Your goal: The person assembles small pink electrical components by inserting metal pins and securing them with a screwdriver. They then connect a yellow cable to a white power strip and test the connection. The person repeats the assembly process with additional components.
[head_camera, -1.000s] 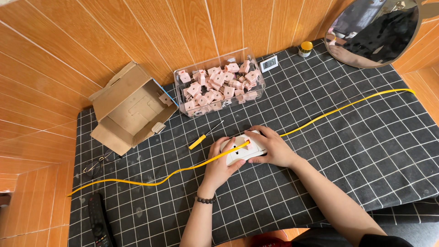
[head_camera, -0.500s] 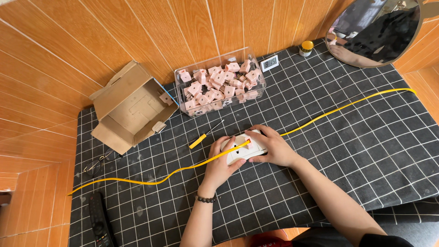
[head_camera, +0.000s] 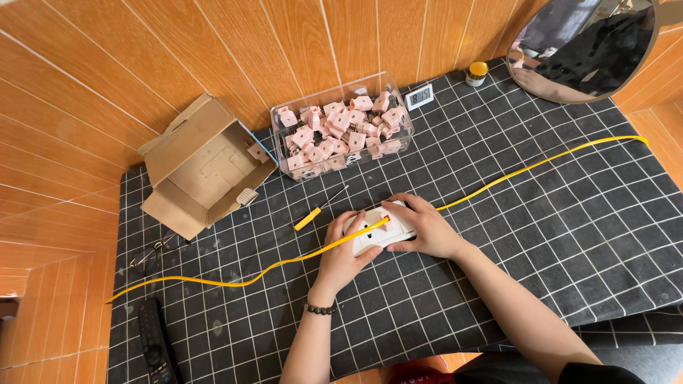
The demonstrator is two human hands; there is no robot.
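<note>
I hold the white socket plate (head_camera: 377,231) flat on the black checked mat (head_camera: 569,227). My left hand (head_camera: 341,257) grasps its near-left edge; my right hand (head_camera: 420,226) clasps its right side. A yellow strip (head_camera: 284,263) crosses the plate. Just left of the plate lies a yellow-handled screwdriver (head_camera: 313,213); beyond it, a clear tub of pink parts (head_camera: 341,131); far left, an open cardboard box (head_camera: 203,167).
</note>
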